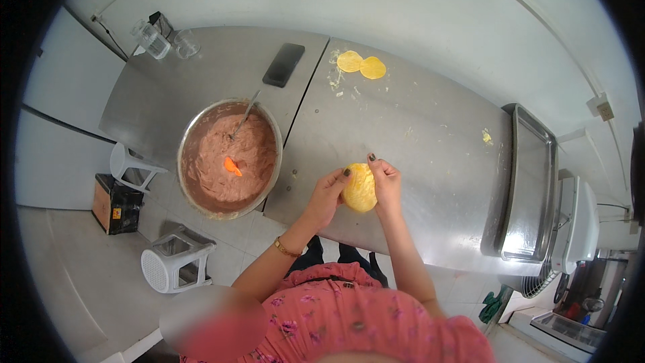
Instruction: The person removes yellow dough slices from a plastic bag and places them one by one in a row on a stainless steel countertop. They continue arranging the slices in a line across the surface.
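Over the near edge of the steel table, my left hand [328, 193] and my right hand [388, 185] pinch a plump yellow dough piece [361, 189] from both sides. Its upper rim lies between my thumbs and fingers, and its surface looks mottled. Whether anything is inside cannot be seen. Two flat yellow dough discs [349, 61] lie touching at the far side of the table, with pale crumbs around them. To my left stands a large metal bowl [190, 200] of pinkish-brown paste [222, 144]. A spoon [247, 111] leans in the paste, and an orange piece [232, 167] rests on top.
A dark phone [283, 65] lies behind the bowl. At the far left stand a clear pitcher [151, 40] and a glass [186, 44]. Metal trays [531, 181] are at the table's right end, beside a white appliance [578, 225]. White stools [176, 262] stand on the floor at left.
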Demonstrator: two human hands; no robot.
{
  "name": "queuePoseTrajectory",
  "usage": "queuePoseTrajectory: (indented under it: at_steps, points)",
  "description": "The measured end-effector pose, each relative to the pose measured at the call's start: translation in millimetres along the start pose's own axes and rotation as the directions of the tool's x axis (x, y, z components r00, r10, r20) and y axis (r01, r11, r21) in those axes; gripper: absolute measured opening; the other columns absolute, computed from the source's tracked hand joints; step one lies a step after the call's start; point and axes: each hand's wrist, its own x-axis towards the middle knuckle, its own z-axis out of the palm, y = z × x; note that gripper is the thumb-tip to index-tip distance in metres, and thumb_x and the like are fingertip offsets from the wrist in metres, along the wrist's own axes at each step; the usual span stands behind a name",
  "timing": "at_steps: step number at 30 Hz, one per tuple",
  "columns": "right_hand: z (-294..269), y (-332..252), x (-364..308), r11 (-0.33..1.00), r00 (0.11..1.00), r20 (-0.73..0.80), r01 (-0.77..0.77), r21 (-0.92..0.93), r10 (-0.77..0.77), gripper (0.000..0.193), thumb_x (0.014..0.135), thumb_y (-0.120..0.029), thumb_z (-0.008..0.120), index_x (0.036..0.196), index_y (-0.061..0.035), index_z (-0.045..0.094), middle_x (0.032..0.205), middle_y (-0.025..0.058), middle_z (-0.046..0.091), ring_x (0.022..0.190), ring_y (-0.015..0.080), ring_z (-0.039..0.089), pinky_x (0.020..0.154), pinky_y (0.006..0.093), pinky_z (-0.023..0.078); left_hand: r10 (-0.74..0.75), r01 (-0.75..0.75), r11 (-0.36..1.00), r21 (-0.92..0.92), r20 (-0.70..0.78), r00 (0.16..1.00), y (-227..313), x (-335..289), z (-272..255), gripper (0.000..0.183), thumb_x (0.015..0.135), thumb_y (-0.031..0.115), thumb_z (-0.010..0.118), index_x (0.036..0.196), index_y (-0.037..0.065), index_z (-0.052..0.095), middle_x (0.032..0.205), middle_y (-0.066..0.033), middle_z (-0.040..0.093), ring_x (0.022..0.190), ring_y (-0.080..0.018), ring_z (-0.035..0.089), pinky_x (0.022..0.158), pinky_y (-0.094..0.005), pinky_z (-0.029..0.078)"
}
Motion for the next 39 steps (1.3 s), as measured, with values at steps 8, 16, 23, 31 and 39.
queuePoseTrajectory:
  at_steps: [8, 16, 23, 31, 39]
  points:
    - [-3.2, 3.0, 3.2, 0.988, 0.992, -0.032, 0.12, -0.097, -0.124, 0.04, 0.088, -0.03, 0.06, 0.058, -0.0047, 0.052, 0.055, -0.0044, 0.047, 0.051, 0.0031, 0.036, 0.046, 0.0216, 0.03, 0.06, -0.05, 0.987, 0.152, -0.063, 0.996, -1.5, -1.4, 7.3, 0.027, 0.088, 0.018, 0.059, 0.106, -0.001, 0.056, 0.094, -0.0023, 0.06, 0.086, -0.0079, 0.056, 0.076, -0.0236, 0.047]
    - [-5.6, 5.0, 1.5, 0.868, 0.98, -0.113, 0.088, -0.489, -0.163, 0.046, 0.089, -0.035, 0.056, 0.059, -0.0013, 0.055, 0.055, -0.0009, 0.051, 0.051, 0.006, 0.041, 0.046, 0.0238, 0.034, 0.16, -0.116, 0.946, 0.304, -0.123, 0.979, -6.7, -2.3, 5.6, 0.027, 0.084, 0.016, 0.064, 0.103, -0.002, 0.059, 0.089, -0.0024, 0.062, 0.079, -0.0073, 0.056, 0.072, -0.0227, 0.047]
    - [1.0, -4.7, -2.9, 0.996, 0.996, 0.011, -0.083, -0.016, 0.083, 0.044, 0.09, -0.038, 0.054, 0.067, -0.001, 0.059, 0.062, 0.0025, 0.058, 0.049, 0.0083, 0.05, 0.047, 0.0242, 0.041, 0.004, 0.008, 0.99, 0.143, -0.083, 0.997, 0.1, -2.4, -0.5, 0.026, 0.086, 0.019, 0.061, 0.106, 0.003, 0.059, 0.094, -0.0001, 0.061, 0.083, -0.008, 0.058, 0.074, -0.0239, 0.048]
    - [-8.9, -3.7, -1.7, 0.983, 0.982, 0.096, -0.171, 0.061, 0.165, 0.034, 0.091, -0.032, 0.054, 0.087, 0.0015, 0.061, 0.081, 0.0043, 0.063, 0.072, 0.0082, 0.057, 0.066, 0.0225, 0.045, -0.059, 0.052, 0.997, -0.06, -0.119, 0.991, 11.9, -4.1, -2.4, 0.021, 0.088, 0.023, 0.058, 0.102, 0.007, 0.059, 0.093, 0.0006, 0.061, 0.085, -0.0077, 0.059, 0.075, -0.0235, 0.048]
    - [-16.1, 7.3, -11.7, 0.999, 0.952, 0.305, -0.007, -0.035, 0.017, 0.018, 0.083, -0.015, 0.066, 0.096, -0.0039, 0.06, 0.082, -0.001, 0.063, 0.071, 0.0051, 0.056, 0.063, 0.0188, 0.044, 0.309, -0.19, 0.899, 0.395, -0.262, 0.914, 7.4, 5.0, 3.1, 0.022, 0.082, 0.019, 0.067, 0.095, 0.005, 0.057, 0.086, 0.0003, 0.057, 0.078, -0.0081, 0.055, 0.072, -0.0225, 0.045]
